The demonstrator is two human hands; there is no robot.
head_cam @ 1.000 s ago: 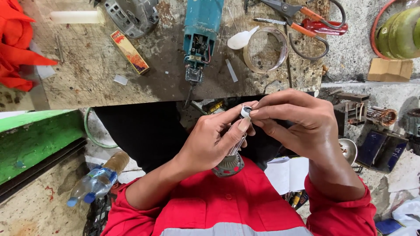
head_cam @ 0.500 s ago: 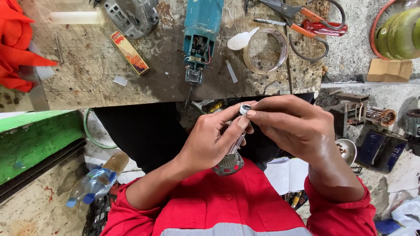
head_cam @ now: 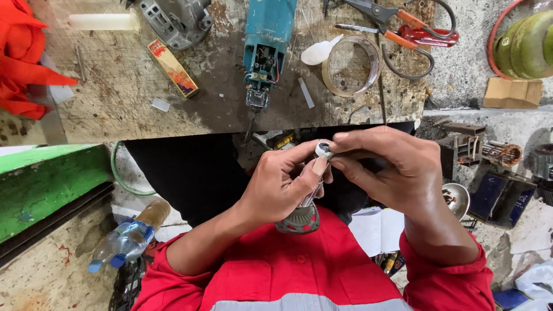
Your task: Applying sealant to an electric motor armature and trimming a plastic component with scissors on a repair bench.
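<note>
Teal power tool (head_cam: 266, 43), tape roll (head_cam: 351, 66), red-handled pliers (head_cam: 412, 29) — plastic bottle (head_cam: 124, 242) below

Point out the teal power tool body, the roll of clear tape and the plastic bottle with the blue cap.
teal power tool body (head_cam: 268, 31): head view, on its casing.
roll of clear tape (head_cam: 373, 74): head view, on its right rim.
plastic bottle with the blue cap (head_cam: 128, 239): head view, on its clear middle.

The left hand (head_cam: 282, 187) wraps the shaft of the small motor part (head_cam: 299, 217), so only its toothed lower end and a pale cap at the top show. The right hand (head_cam: 391, 170) covers whatever its fingers pinch there. The teal power tool (head_cam: 266, 40) and the green gas cylinder (head_cam: 527, 43) run off the top edge.
</note>
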